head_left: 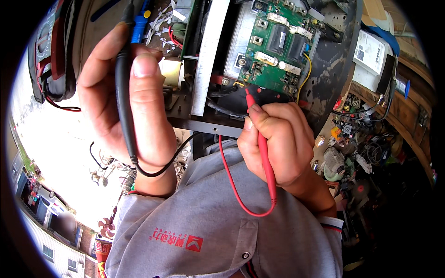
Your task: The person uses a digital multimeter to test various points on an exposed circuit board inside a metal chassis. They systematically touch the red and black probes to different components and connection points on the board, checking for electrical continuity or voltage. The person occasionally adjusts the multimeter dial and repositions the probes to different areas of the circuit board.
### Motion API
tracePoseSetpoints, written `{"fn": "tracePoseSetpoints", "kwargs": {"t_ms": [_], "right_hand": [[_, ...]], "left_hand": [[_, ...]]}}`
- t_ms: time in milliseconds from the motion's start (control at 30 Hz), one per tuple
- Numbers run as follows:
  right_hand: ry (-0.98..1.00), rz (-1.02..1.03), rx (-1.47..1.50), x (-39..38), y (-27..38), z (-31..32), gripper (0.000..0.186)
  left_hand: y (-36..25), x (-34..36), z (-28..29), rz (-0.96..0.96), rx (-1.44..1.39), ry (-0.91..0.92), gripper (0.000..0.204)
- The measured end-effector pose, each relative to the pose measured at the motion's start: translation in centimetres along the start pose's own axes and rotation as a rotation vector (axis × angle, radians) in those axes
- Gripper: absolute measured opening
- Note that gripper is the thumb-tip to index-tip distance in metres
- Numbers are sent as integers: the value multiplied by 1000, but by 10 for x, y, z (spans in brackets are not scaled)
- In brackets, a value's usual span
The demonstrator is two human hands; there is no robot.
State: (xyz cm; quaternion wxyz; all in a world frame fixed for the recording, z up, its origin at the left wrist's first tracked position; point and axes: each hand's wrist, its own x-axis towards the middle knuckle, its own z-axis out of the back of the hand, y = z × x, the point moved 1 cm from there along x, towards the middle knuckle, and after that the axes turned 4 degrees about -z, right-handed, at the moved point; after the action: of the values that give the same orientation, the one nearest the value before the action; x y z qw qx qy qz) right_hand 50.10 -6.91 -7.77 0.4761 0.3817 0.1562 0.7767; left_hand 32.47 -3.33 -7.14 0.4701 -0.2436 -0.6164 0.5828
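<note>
My left hand (pixel 146 109) is closed around a black test probe (pixel 123 85), held upright over the left of the open metal chassis (pixel 206 65). Its upper end points toward the top of the view. My right hand (pixel 287 139) grips a red test probe (pixel 266 164), whose tip reaches the lower-left edge of a green circuit board (pixel 282 76); I cannot tell whether it touches. The board carries dark cylindrical capacitors, white components and metal terminals, with a yellow wire (pixel 307 69) along its right. Black and red leads loop down from the probes over my grey shirt.
A meter in a dark case (pixel 44 55) lies at upper left, near a blue tool (pixel 141 25) and paper scraps (pixel 164 23). At right are a white box (pixel 368 51), a wooden edge (pixel 403 116) and piled parts (pixel 343 157). A yellow roll (pixel 171 72) sits behind my left thumb.
</note>
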Motion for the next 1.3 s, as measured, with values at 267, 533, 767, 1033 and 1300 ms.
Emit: {"fn": "tracePoseSetpoints", "kwargs": {"t_ms": [267,533,767,1033,1300], "right_hand": [[-5,-12,6,0,1,0,18],[57,-63,9,1,5,6,16],[-1,-47,52,0,0,6,18],[75,-51,40,0,2,9,17],[86,-61,31,1,2,9,17]], "left_hand": [[-1,1,0,2,-1,25,36],[-2,2,-2,1,4,5,37],[-4,2,-3,21,16,-8,37],[-6,1,-3,28,26,-17,36],[-7,3,-6,26,47,-28,36]]}}
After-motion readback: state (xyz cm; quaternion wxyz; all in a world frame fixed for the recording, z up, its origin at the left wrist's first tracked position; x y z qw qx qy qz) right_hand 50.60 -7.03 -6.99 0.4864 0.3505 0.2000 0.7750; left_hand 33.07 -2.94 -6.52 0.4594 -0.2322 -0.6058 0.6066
